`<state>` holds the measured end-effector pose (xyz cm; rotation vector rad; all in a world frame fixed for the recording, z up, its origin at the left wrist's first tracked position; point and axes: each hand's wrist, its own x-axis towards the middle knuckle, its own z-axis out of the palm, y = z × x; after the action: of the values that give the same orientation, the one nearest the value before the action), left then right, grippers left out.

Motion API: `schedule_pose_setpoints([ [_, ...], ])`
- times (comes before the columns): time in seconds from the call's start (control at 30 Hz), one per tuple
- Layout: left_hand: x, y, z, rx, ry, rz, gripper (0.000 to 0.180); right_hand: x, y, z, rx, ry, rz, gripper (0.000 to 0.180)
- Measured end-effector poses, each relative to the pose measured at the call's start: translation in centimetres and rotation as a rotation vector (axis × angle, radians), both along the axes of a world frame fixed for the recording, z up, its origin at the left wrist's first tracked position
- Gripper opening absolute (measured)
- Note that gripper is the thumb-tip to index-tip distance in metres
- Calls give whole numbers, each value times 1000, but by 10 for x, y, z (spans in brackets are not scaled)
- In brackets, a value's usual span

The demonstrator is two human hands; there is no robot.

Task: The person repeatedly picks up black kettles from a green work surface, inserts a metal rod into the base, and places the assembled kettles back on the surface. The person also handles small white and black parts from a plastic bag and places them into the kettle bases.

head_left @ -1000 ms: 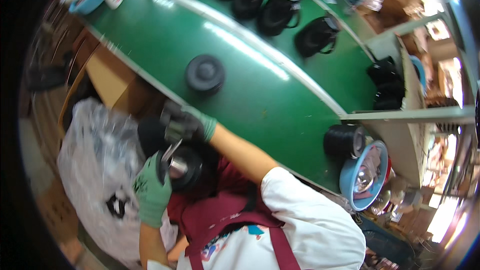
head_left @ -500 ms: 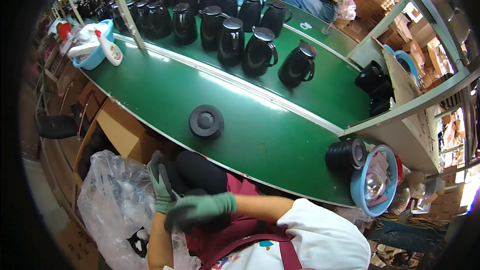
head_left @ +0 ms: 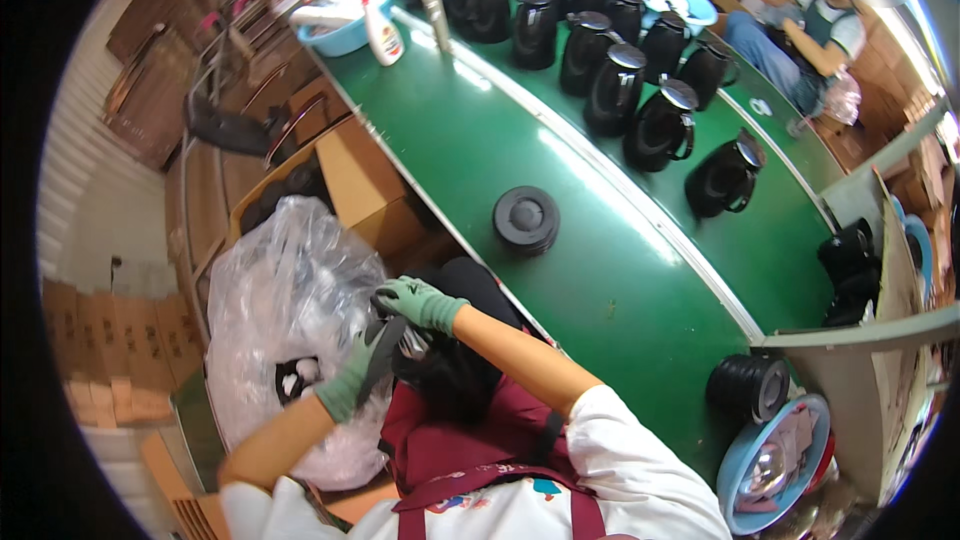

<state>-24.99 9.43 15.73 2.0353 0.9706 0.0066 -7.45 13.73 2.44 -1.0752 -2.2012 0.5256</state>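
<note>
We're seeing left hand (head_left: 362, 372) at 8 o'clock and right hand (head_left: 418, 304) at 12 of a shiny piece (head_left: 412, 344) by our lap (head_left: 478, 288); grips partly hidden, can't tell. Disc (head_left: 526, 217) is sitting on table (head_left: 620, 340), 1 o'clock.

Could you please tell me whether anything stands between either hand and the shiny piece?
Nothing visible does: the left hand and the right hand are close beside the shiny piece, though their exact contact with it is unclear.

Head-worn left fisheye — looking down, hands (head_left: 424, 304) near, green workbench (head_left: 620, 365) beyond
</note>
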Motion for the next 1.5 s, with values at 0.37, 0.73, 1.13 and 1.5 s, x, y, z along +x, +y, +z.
schedule_pose_setpoints([
  [0.37, 49, 40, 3, -176, 402, 357, 45, -62, 35, -56, -120, -77, 176, 35],
  [0.73, 32, 14, -10, -4, 559, 323, 53, -21, -12, -26, 34, -4, -87, 23],
  [1.13, -44, 39, -46, 301, 140, -286, 51, 10, -67, 105, -220, -316, -354, 32],
  [1.5, 14, 7, 18, 886, -299, 155, 83, 92, -98, 105, -141, 63, -457, 29],
])
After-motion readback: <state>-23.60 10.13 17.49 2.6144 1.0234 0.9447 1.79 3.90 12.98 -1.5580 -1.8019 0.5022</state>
